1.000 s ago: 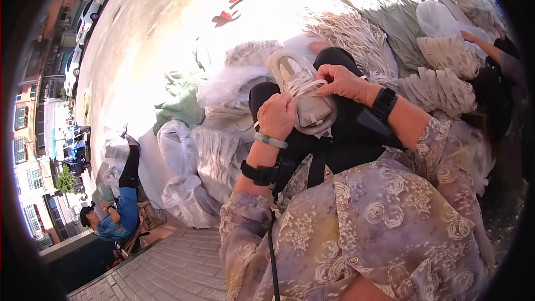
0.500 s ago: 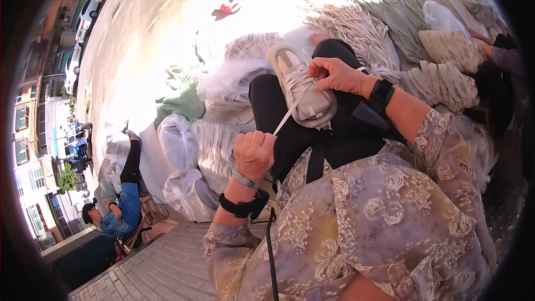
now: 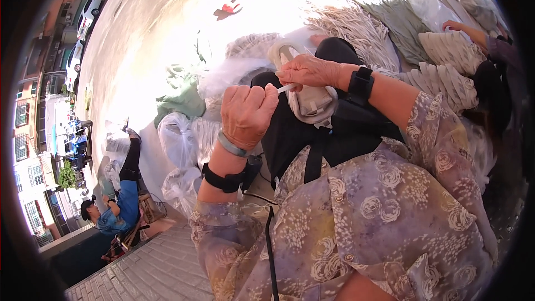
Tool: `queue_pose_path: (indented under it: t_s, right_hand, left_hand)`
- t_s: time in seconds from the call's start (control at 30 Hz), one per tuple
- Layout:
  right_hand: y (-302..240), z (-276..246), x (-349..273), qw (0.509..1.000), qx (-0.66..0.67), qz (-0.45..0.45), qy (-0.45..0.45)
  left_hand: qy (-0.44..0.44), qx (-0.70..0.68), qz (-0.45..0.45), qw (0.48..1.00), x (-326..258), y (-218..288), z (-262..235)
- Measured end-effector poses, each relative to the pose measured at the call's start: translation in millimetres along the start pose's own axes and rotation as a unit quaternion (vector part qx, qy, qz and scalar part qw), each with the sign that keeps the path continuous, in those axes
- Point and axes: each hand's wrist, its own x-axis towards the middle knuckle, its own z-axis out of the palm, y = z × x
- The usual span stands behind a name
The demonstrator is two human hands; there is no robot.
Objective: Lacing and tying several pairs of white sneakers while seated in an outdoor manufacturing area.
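Note:
A pale sneaker [image 3: 314, 104] rests on my lap, its toe pointing away from me. Its upper middle is covered by my right hand [image 3: 312, 71], whose fingers are pinched on a white shoelace [image 3: 287, 87]. A short stretch of the lace shows pulled straight between my two hands. My left hand [image 3: 248, 112] is closed in a fist on the lace, just left of the shoe and above my thigh. How the lace runs under my right fingers is hidden.
Bundles of pale shoe parts [image 3: 446, 81] lie at the right, near another person's hand [image 3: 452, 25]. Clear plastic bags [image 3: 179, 140] and a green sack [image 3: 181, 97] lie left. Red slippers [image 3: 231, 8] are on the ground ahead. Another person [image 3: 118, 216] sits far left.
My left hand has moved up and away from me, close to the right hand. My right hand has shifted left across the shoe, and less lace shows between them.

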Motion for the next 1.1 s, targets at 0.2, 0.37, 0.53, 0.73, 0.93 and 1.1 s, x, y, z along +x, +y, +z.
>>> queue_pose_path:
  t_s: [0.2,0.37,0.53,0.73,0.93,1.1]
  right_hand:
    - [-7,-13,3,0.989,0.007,0.100,-0.107]
    - [-1,-15,2,0.989,0.104,0.090,-0.050]
    - [-3,-19,0,0.998,0.034,0.038,-0.038]
    - [-41,-36,-15,0.978,0.200,-0.054,-0.028]
    - [-75,-105,-35,0.943,0.268,-0.192,0.042]
    - [17,-273,-101,0.960,0.219,-0.160,0.067]
  left_hand:
    - [-0.011,0.015,0.006,1.000,-5,-10,-2]
    - [-0.024,0.013,0.001,1.000,-10,-10,-3]
    - [-0.014,0.028,0.005,1.000,-6,-13,0]
    - [-0.032,0.026,-0.043,0.998,-24,-15,10]
    - [-0.029,0.000,-0.135,0.990,-42,-2,30]
    - [-0.056,-0.109,-0.236,0.964,-53,16,56]
